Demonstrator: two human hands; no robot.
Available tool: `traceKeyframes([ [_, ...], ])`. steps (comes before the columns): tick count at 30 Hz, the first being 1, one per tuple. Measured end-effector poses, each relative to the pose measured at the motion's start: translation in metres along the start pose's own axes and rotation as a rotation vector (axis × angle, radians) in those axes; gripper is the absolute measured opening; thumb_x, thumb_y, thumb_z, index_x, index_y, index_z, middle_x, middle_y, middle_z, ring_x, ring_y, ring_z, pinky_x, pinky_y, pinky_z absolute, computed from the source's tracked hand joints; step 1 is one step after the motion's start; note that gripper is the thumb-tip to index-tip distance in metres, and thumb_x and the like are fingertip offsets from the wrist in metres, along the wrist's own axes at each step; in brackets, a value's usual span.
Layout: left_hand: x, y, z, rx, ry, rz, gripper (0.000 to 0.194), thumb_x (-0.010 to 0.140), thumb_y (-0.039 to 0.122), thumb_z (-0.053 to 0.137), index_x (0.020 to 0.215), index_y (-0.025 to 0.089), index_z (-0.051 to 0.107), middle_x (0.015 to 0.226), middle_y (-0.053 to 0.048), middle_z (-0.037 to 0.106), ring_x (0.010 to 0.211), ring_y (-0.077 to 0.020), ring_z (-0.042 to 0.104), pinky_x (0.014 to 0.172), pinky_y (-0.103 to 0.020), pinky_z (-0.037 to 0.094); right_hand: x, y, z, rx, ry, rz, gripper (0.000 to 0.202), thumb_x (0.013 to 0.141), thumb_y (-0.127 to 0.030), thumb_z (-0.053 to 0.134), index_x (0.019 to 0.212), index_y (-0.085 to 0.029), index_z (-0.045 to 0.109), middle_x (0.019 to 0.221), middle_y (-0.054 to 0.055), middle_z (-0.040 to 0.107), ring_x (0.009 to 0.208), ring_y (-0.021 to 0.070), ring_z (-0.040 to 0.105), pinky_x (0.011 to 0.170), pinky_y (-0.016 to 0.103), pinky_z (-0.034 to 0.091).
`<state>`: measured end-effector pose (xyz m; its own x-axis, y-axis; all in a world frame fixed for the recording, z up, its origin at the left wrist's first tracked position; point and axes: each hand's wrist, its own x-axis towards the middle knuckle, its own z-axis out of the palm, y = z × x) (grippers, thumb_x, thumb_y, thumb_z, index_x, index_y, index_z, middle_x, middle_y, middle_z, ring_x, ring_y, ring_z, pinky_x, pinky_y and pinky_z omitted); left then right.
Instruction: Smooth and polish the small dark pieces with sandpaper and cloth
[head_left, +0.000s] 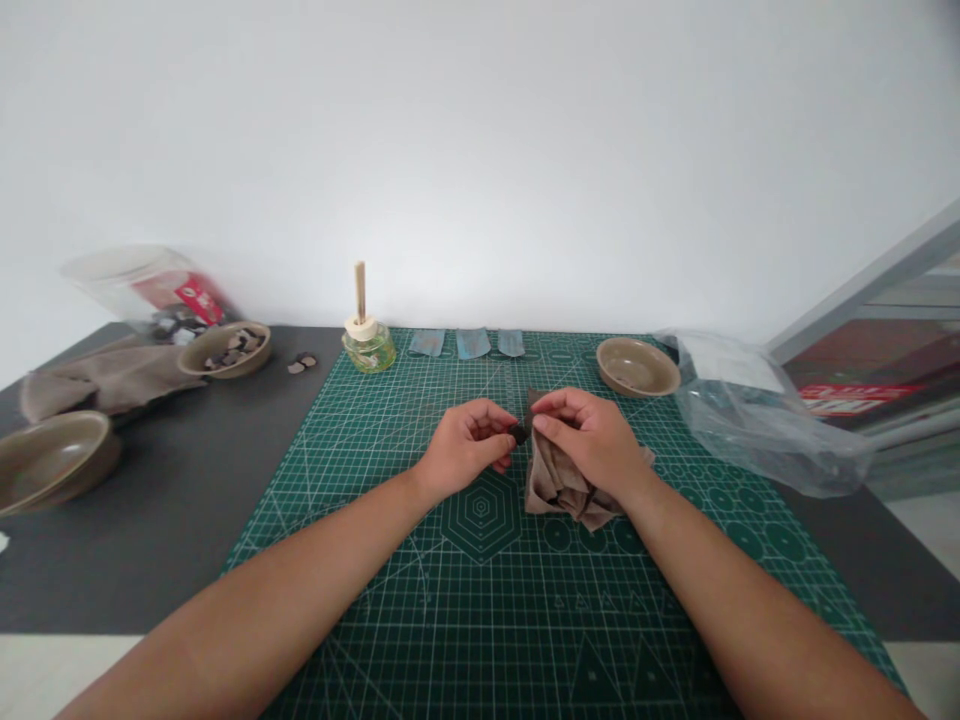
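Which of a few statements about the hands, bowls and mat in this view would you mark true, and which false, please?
1. The left hand pinches a small dark piece. True.
2. The right hand is inside a bowl. False: it is at the brown cloth, above the green mat.
3. The bottle with wooden sticks stands on the green mat. True.
4. The bowl holding many small pieces stands on the green mat. False: it is left of the mat, on the dark surface.
5. Three bluish patches lie in a row near the white wall. True.
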<state>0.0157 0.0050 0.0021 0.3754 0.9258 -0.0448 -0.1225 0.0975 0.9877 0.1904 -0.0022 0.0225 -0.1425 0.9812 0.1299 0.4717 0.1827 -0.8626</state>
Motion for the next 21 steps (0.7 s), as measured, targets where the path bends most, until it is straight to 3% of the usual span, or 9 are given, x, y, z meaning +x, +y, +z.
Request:
traceKeyframes([
  [7, 0.0008, -0.0008, -0.0015, -0.012, -0.013, -0.007, 0.021, 0.064, 0.019, 0.066, 0.08, 0.011, 0.057, 0.058, 0.002, 0.059, 0.045, -0.0087, 0.055, 0.043, -0.021, 0.048, 0.0002, -0.0035, -0.0013, -0.018, -0.069, -0.018, 0.01, 0.074, -0.027, 0.06, 0.078, -0.018, 0.063, 0.074, 0.003, 0.068, 0.067, 0.0156, 0.062, 0.063, 0.028, 0.048],
  [14, 0.0009, -0.0013, -0.0015, 0.006, -0.022, -0.006, 0.02, 0.064, 0.018, 0.065, 0.081, 0.01, 0.058, 0.058, 0.002, 0.059, 0.045, -0.0084, 0.056, 0.043, -0.021, 0.048, -0.0023, -0.0049, 0.0014, 0.025, -0.126, -0.002, 0.009, 0.07, -0.02, 0.058, 0.078, -0.018, 0.061, 0.071, 0.001, 0.066, 0.064, 0.0147, 0.061, 0.059, 0.026, 0.047],
  [21, 0.0005, -0.0009, -0.0016, 0.022, -0.031, -0.003, 0.019, 0.065, 0.018, 0.065, 0.081, 0.01, 0.059, 0.057, 0.002, 0.059, 0.044, -0.008, 0.055, 0.043, -0.02, 0.047, -0.0011, -0.0054, 0.0023, -0.027, -0.16, -0.005, 0.012, 0.07, -0.023, 0.063, 0.081, -0.017, 0.063, 0.071, 0.001, 0.065, 0.063, 0.0138, 0.059, 0.058, 0.025, 0.045],
])
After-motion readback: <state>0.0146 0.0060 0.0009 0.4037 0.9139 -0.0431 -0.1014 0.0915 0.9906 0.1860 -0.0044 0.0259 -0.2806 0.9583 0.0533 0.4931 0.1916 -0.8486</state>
